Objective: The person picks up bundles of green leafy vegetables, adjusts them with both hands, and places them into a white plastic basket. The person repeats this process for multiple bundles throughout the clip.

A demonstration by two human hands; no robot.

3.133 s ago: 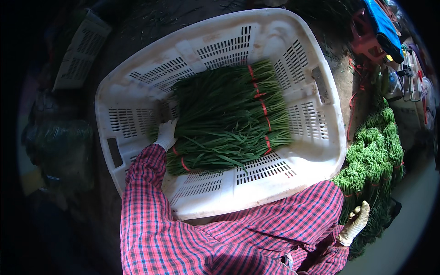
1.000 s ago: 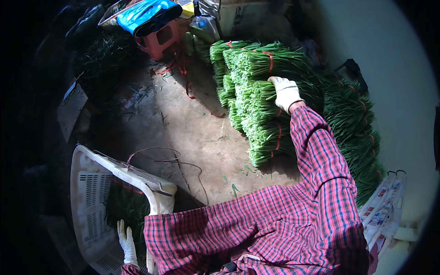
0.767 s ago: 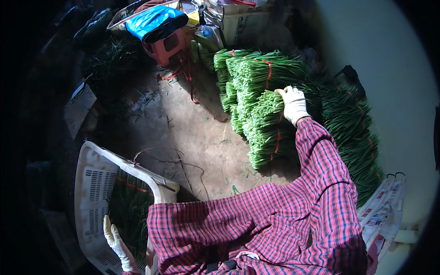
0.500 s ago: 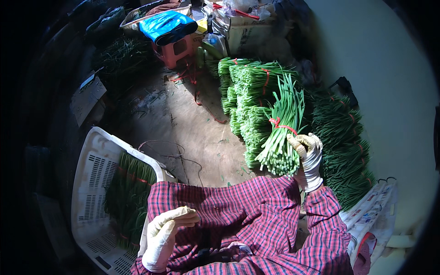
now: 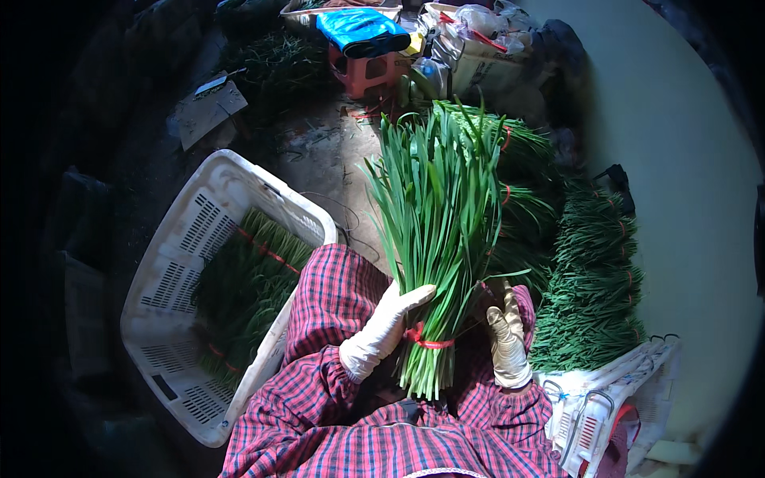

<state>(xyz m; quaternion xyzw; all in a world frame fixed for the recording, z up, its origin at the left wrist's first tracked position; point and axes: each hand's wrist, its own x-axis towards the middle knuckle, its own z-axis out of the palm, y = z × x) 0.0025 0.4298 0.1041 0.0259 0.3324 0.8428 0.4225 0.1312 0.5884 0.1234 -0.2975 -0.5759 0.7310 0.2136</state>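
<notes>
A large bunch of garlic chives [image 5: 437,215] stands upright over my lap, its long green leaves pointing away from me and its pale cut stems toward me. A red tie [image 5: 429,341] circles its lower part. My left hand [image 5: 384,327], in a pale glove, grips the bunch just above the tie; the thumb lies across the front and the other fingers are hidden behind. Beside the bunch on the right is my gloved right hand [image 5: 508,338], fingers extended and apart, holding nothing that I can see.
At left, a white slotted crate [image 5: 179,239] contains tied chives [image 5: 255,267]. More bunches [image 5: 594,271] are stacked along the pale wall [image 5: 677,199]. White woven bags [image 5: 594,406] lie at lower right. Farther off, a red stool [image 5: 362,76] bears a blue bag [image 5: 362,32].
The bunch has come from the stack at right to over my lap. My left hand has moved right and closed on it; my right hand has come nearer and let go. The view has shifted.
</notes>
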